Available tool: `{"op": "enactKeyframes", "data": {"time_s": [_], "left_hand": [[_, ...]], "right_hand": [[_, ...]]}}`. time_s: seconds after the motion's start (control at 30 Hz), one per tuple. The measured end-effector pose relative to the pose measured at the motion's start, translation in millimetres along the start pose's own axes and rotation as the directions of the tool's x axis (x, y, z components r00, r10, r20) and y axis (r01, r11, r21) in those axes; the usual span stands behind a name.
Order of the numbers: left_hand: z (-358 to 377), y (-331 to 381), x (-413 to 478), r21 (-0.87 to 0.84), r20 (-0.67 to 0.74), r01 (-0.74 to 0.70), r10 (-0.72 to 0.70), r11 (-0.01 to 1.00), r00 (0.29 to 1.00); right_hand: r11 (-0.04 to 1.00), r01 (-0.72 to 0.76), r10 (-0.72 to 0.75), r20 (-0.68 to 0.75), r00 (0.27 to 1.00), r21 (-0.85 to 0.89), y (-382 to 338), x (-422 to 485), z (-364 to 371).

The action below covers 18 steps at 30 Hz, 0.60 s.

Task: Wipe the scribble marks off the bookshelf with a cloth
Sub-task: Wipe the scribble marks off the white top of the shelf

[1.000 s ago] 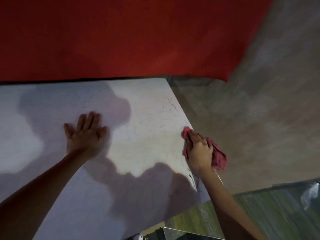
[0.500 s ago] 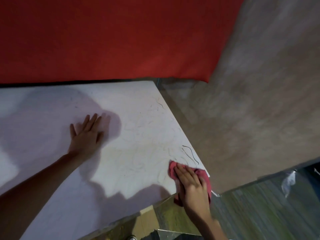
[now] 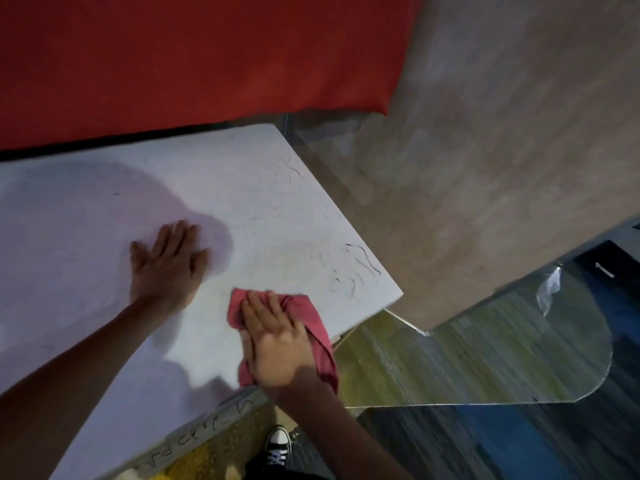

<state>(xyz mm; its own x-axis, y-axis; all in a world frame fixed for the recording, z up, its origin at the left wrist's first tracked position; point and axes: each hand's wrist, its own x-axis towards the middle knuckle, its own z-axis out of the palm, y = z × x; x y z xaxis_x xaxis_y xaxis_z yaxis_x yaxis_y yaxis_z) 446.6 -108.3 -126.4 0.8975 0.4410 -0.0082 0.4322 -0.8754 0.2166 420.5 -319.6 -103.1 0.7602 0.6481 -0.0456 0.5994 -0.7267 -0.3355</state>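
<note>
The white top of the bookshelf [image 3: 263, 202] fills the left half of the head view. Dark scribble marks [image 3: 360, 268] run along its right edge, with fainter ones near the far corner and more on the front edge. A crumpled pink cloth [image 3: 311, 317] lies near the shelf's front right corner. My right hand [image 3: 277, 341] presses flat on the cloth with straight fingers. My left hand [image 3: 166, 265] rests flat on the bare top to the left, fingers spread.
A red fabric [image 3: 194, 57] hangs behind the shelf. A grey-brown wall [image 3: 485, 150] stands to the right. Below the corner is a clear curved plastic sheet [image 3: 502, 348] over a blue floor. A black-and-white sneaker [image 3: 277, 445] shows at the bottom.
My right hand with the cloth has slid from the right edge down and then leftward onto the top near the front corner. My left hand has stayed flat in place.
</note>
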Motion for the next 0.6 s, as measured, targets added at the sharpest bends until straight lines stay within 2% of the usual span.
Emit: {"op": "enactKeyframes", "data": {"time_s": [0.1, 0.17, 0.23, 0.3, 0.4, 0.5, 0.6], "left_hand": [[-2.0, -0.2, 0.7, 0.019, 0.010, -0.011, 0.011, 1.000, 1.000], [-2.7, 0.8, 0.3, 0.053, 0.019, -0.007, 0.006, 0.999, 1.000], [-4.4, 3.9, -0.4, 0.057, 0.029, -0.001, -0.001, 0.998, 1.000], [-6.5, 5.4, -0.9, 0.058, 0.041, -0.003, 0.000, 0.998, 0.999], [-7.9, 4.8, -3.0, 0.056, 0.055, 0.002, -0.005, 0.998, 0.998], [-10.6, 6.8, -4.2, 0.058, 0.053, 0.015, -0.018, 0.998, 0.998], [-8.0, 7.6, -3.3, 0.049, 0.012, 0.000, 0.000, 0.999, 1.000]], "right_hand": [[0.999, 0.037, -0.037, -0.023, 0.999, 0.025, 44.4, 14.1, -21.8], [0.992, -0.127, 0.127, -0.127, 0.984, 0.006, 94.6, 35.7, -40.4], [0.958, -0.285, 0.284, -0.121, 0.951, 0.009, 130.6, 60.2, -58.2], [0.940, -0.339, 0.341, -0.101, 0.935, 0.036, 139.1, 73.6, -63.9], [0.942, -0.333, 0.336, -0.120, 0.934, 0.040, 125.0, 62.1, -51.9], [0.971, -0.237, 0.240, -0.205, 0.949, 0.041, 100.4, 19.7, -30.5], [0.971, -0.231, 0.240, -0.264, 0.934, 0.068, 92.5, 10.2, -25.7]]}}
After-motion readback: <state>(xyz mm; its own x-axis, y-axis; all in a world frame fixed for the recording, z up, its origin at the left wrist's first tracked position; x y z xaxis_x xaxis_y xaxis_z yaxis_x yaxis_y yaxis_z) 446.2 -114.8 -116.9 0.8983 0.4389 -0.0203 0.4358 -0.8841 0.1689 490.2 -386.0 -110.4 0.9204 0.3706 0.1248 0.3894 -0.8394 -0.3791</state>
